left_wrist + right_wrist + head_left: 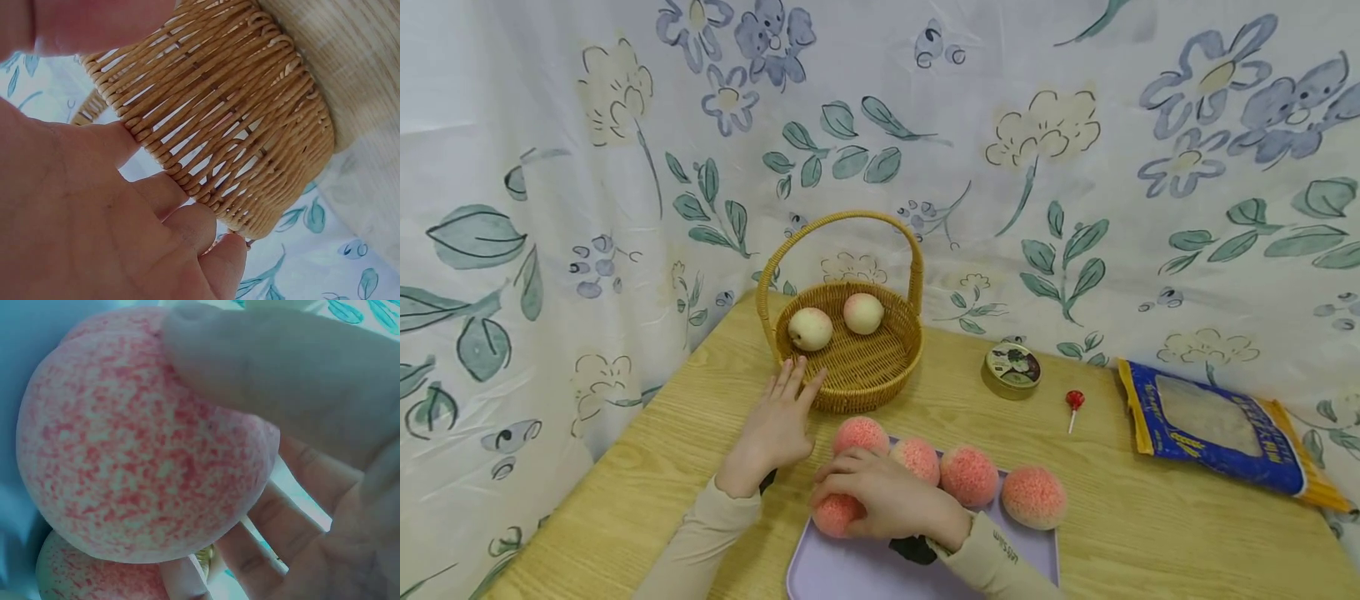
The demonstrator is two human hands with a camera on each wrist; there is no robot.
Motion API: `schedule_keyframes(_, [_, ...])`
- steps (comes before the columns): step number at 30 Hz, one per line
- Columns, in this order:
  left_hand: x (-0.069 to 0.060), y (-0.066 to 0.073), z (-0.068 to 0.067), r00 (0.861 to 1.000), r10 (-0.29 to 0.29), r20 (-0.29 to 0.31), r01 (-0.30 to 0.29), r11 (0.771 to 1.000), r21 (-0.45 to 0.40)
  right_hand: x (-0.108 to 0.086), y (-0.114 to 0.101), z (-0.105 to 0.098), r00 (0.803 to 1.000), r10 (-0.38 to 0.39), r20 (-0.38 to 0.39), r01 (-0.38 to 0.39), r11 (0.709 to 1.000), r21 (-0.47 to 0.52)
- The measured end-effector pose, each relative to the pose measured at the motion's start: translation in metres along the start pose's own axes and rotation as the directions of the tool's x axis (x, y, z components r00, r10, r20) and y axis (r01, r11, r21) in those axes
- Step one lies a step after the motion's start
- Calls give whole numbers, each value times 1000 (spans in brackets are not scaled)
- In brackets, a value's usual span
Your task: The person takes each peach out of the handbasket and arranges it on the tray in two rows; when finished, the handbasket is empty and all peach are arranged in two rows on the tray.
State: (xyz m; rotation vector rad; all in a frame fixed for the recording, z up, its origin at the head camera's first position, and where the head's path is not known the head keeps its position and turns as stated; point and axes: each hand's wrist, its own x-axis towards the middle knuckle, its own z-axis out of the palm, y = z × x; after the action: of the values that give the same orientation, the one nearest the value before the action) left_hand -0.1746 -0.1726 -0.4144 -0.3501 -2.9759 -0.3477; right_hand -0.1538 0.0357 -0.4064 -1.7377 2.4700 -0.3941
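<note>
Speckled peach [835, 518]: here it is, low at the left side of the lilac tray [850, 571]; whether it bears on the tray or just clears it, I cannot tell.
Right hand [883, 492]: over the peach, fingers curved round it, thumb across the opposite side, a wide hold that seems to suit a round thing.
Other peaches [968, 477]: four more, strung along the tray's far edge, leaving the near part bare, perhaps so each can be reached singly.
Left hand [778, 423]: and over here, fingers stretched out and laid on the rim of the wicker basket [857, 400], likely to steady it; their tips go out of sight in the wrist view.
Basket: just beyond the tray, handle up, two paler peaches [810, 329] inside toward the back and left, wicker floor showing in front.
Further right: round tin [1011, 371], red lollipop [1075, 400], blue-and-yellow packet [1225, 433], all lying on the wooden surface [1120, 517], well apart from both hands, apparently out of the way.
</note>
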Motion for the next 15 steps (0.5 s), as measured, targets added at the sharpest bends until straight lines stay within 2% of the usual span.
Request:
schedule_keyframes(4, [-1,0,0,1000,0,-3,0,1000,10,0,3,-2,1000,-1,15,0,999,42])
schedule_keyframes(7, [-1,-1,-1,1000,0,6,-1,1000,19,-1,7,-8,1000,-8,12,6,987,161])
schedule_keyframes(10, [0,-1,-1,1000,1,17,-1,1000,23,-4,13,-18,1000,9,-16,-4,955,296])
schedule_keyframes(12, [-1,-1,-1,1000,-1,23,1,1000,20,-6,18,-25,999,27,-39,-10,924,382])
schedule_keyframes(15, [-1,-1,-2,999,-5,32,5,1000,16,-8,27,-36,995,60,-77,-18,885,465])
